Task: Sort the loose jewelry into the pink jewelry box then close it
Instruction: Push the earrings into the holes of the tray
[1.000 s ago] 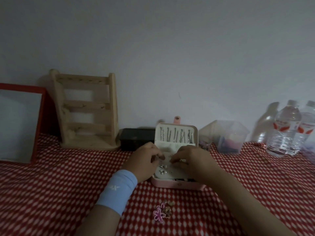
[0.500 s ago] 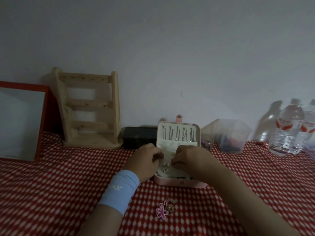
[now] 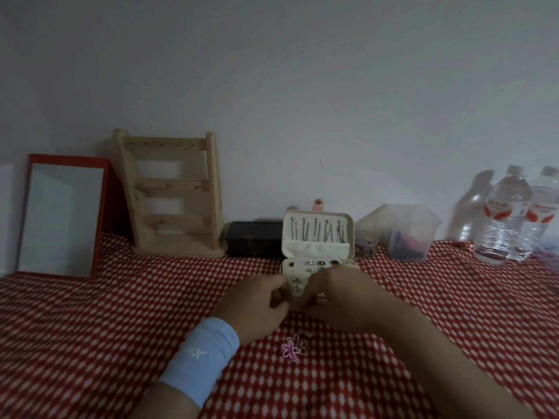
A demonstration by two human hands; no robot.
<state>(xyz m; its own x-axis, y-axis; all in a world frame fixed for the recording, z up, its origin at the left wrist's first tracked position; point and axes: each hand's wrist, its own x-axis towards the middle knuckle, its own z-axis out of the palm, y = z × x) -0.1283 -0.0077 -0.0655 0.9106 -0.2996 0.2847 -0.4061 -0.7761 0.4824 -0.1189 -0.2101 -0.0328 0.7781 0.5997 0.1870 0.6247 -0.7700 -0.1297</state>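
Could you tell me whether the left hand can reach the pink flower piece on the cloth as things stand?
Probably yes. The pink flower lies uncovered on the cloth, close beside the left hand, with nothing between them; that hand is occupied at the jewelry box.

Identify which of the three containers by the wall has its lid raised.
The pink jewelry box, between the black box and the clear plastic tub: only its lid stands upright, showing a row of silvery pieces inside.

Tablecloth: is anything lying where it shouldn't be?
Yes. A pink flower charm and a small metal piece lie loose on the red checked tablecloth, in front of the open pink jewelry box, not inside it.
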